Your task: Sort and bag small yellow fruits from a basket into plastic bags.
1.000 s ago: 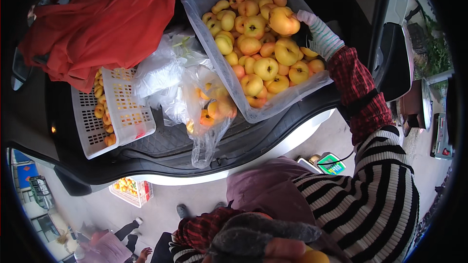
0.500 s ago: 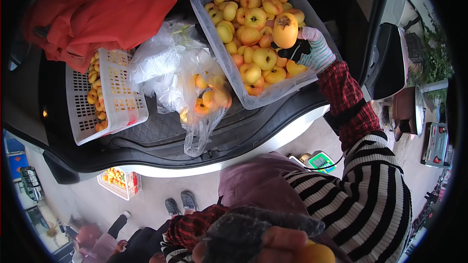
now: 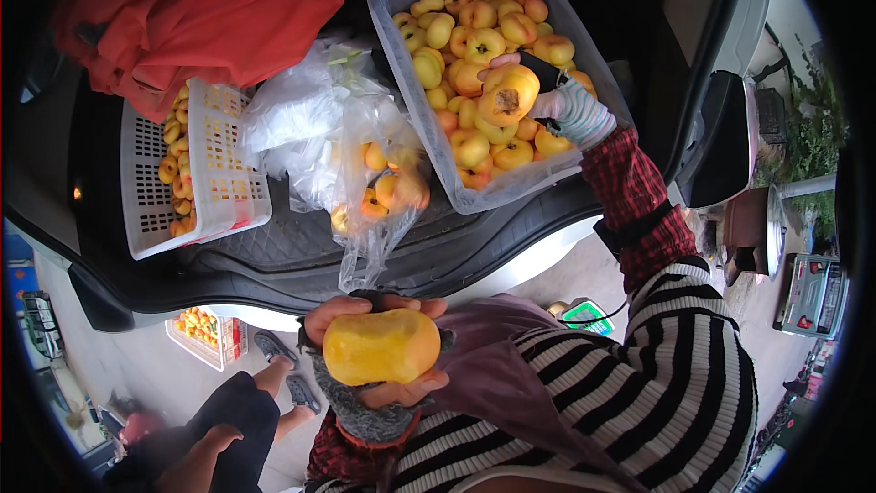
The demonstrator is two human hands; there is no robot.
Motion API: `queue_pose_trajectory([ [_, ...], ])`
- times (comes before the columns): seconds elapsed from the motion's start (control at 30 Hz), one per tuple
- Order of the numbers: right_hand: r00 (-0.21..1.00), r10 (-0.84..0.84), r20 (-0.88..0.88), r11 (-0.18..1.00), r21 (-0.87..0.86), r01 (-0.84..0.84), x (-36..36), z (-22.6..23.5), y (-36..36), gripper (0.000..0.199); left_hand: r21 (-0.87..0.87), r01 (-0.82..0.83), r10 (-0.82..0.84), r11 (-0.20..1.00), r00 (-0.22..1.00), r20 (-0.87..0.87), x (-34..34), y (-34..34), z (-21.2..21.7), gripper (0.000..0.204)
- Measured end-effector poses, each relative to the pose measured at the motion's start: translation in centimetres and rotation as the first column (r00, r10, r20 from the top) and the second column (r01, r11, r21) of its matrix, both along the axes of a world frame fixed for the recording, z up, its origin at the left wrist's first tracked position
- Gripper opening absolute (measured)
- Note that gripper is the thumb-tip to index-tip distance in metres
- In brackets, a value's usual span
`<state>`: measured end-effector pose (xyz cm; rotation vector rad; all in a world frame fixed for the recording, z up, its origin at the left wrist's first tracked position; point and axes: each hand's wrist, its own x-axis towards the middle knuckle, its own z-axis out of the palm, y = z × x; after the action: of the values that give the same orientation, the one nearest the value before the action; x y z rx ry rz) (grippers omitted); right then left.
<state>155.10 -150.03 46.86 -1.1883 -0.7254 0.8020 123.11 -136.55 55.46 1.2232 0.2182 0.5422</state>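
My left hand (image 3: 388, 397), in a grey fingerless glove, holds a yellow peach (image 3: 379, 347) close to my body. The upper side of this peach shows bare, moist yellow flesh. My right hand (image 3: 568, 111), in a striped glove with black on it, grips another yellow-orange peach (image 3: 511, 91) with a brown, rough patch facing down toward me. It is raised over a plastic-lined bin (image 3: 525, 181) of flat yellow peaches (image 3: 470, 146), inside the car's open boot.
Left of the bin lie clear plastic bags (image 3: 306, 128), one holding peaches. A white basket (image 3: 205, 169) of fruit stands farther left, below a red cloth (image 3: 210, 18). On the ground are another fruit crate (image 3: 214, 338) and a scale with a green display (image 3: 589, 315). A person's legs (image 3: 246, 402) show lower left.
My left hand has risen from the lower edge with its peach, whose bare flesh now shows. My right hand has moved slightly left and lower, and its peach has turned so the brown patch faces down.
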Motion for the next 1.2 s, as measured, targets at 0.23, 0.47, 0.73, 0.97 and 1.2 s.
queue_pose_trajectory([
  [0.23, 0.99, 0.125, -0.059, 0.992, -0.001, -0.125, -4.0, 2.2, 5.2, 0.05, -0.36, -0.194, 0.122, 0.913, 0.969, -0.213, -6.5, 2.4, -4.8, 0.067],
  [0.47, 0.891, 0.298, 0.341, 0.95, -0.192, -0.245, -16.1, -2.9, 15.4, 0.04, -0.575, -0.377, 0.196, 0.726, 0.915, -0.353, -11.4, 0.8, -8.6, 0.052],
  [0.73, 0.728, 0.401, 0.557, 0.86, -0.503, -0.089, -23.5, -15.0, 28.0, 0.044, -0.602, -0.557, 0.319, 0.572, 0.827, -0.462, -17.2, -0.6, -10.9, 0.049],
  [0.97, 0.473, 0.521, 0.711, 0.764, -0.635, 0.113, -23.4, -20.2, 34.7, 0.045, -0.53, -0.754, 0.531, 0.389, 0.653, -0.54, -22.4, -1.3, -13.4, 0.051],
  [1.2, 0.47, 0.458, 0.755, 0.843, -0.537, 0.041, -21.7, -22.8, 37.6, 0.034, -0.517, -0.782, 0.577, 0.349, 0.614, -0.539, -23.9, -2.1, -15.8, 0.042],
])
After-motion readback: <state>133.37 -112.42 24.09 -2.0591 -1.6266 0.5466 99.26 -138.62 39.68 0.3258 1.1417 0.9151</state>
